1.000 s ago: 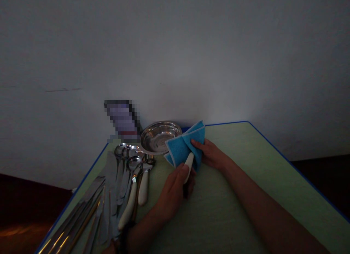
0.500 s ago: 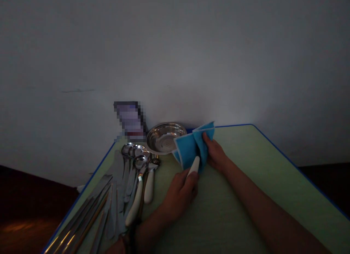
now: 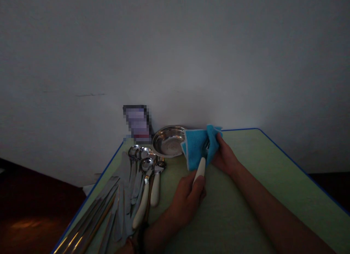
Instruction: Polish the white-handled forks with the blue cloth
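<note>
My left hand (image 3: pixel 188 195) is closed round the cream-coloured handle of a fork (image 3: pixel 201 169). The fork's metal head, with what look like tines, rests against a blue cloth (image 3: pixel 196 146) and is partly hidden in its fold. My right hand (image 3: pixel 225 155) grips that cloth from the right side, fingers mostly behind it. Just behind the cloth's left edge stands a shiny metal bowl (image 3: pixel 168 142), partly covered by it. Left of my left hand lie several pieces of cutlery, among them a ladle-like spoon (image 3: pixel 147 164) with a cream handle.
Several long metal knives (image 3: pixel 94 210) lie along the left side of the green table (image 3: pixel 262 162), which has a blue edge. A blurred-out phone-like device (image 3: pixel 139 122) leans against the wall (image 3: pixel 175 57) at the back.
The fork's head now shows out of the cloth, where only its handle was visible before. The cloth has shifted in my right hand. The whole view has moved slightly.
</note>
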Tool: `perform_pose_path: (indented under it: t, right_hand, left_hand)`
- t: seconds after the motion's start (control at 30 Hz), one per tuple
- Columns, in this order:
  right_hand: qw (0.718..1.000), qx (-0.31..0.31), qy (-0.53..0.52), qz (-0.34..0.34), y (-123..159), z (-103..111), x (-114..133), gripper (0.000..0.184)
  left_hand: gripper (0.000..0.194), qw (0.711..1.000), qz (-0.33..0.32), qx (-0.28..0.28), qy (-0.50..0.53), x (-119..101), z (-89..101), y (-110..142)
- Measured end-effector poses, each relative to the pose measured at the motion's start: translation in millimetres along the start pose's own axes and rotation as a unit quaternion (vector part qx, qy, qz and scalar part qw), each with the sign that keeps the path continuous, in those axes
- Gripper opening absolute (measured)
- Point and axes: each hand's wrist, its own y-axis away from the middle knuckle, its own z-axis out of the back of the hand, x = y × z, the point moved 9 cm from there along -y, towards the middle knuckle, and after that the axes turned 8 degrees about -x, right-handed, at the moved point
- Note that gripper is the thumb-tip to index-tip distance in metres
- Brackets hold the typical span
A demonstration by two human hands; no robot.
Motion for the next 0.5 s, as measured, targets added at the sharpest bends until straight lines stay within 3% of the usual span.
perform_pose_path:
  t: [0.1,0.3,0.5]
  right_hand:
    - [0.999,0.002,-0.053,0.003,2,1,8,0.038]
    - [0.996,0.058,-0.052,0.042,6,-2,18,0.048]
    - [0.997,0.071,-0.013,-0.02,12,-15,3,0.056]
  left_hand:
    - [0.035,1.0,-0.014,0.007,0.007,0,-0.1,2]
    - [0.036,1.0,-0.027,0.01,0.003,0,-0.1,4]
    - [0.035,1.0,-0.003,0.007,0.003,1,-2.7,0]
